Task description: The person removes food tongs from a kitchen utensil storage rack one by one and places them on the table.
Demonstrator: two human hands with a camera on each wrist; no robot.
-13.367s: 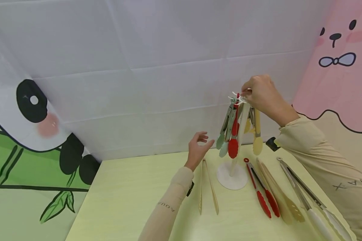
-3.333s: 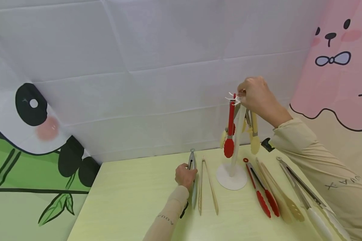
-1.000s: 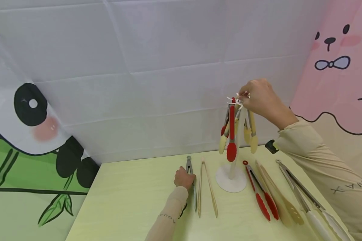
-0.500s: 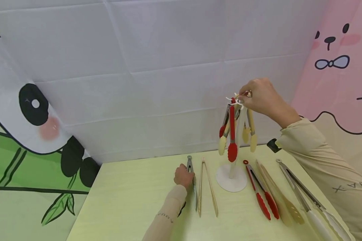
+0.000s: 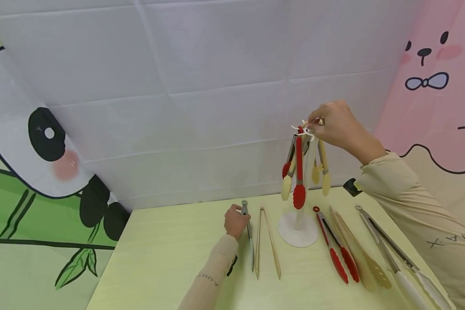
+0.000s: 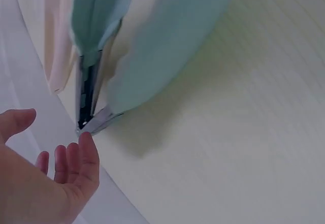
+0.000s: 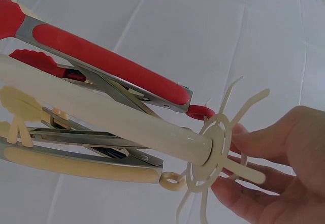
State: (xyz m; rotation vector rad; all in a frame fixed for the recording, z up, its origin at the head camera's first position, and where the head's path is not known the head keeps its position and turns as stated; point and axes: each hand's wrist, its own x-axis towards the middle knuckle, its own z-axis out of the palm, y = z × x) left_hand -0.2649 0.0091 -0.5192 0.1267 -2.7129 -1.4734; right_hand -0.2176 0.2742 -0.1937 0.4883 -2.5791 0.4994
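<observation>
My left hand is beside the mint-green tipped tongs, which lie on the table. In the left wrist view its thumb and fingers stand apart, with a fingertip right at the hinge end of those tongs. My right hand pinches the white hooked ring atop the upright stand. From the hooks hang red tongs and cream-yellow tongs, with further red and yellow ones partly hidden behind. The right fingertips are partly behind the ring.
Wooden tongs lie between the mint tongs and the stand. To the stand's right are red-tipped tongs, beige tongs and long white-tipped tongs. A white cloth hangs behind the table.
The mint tongs hung on the stand at first and now lie on the table. My left hand has loosened from them. The stand's hooks have turned; my right hand stays at its top.
</observation>
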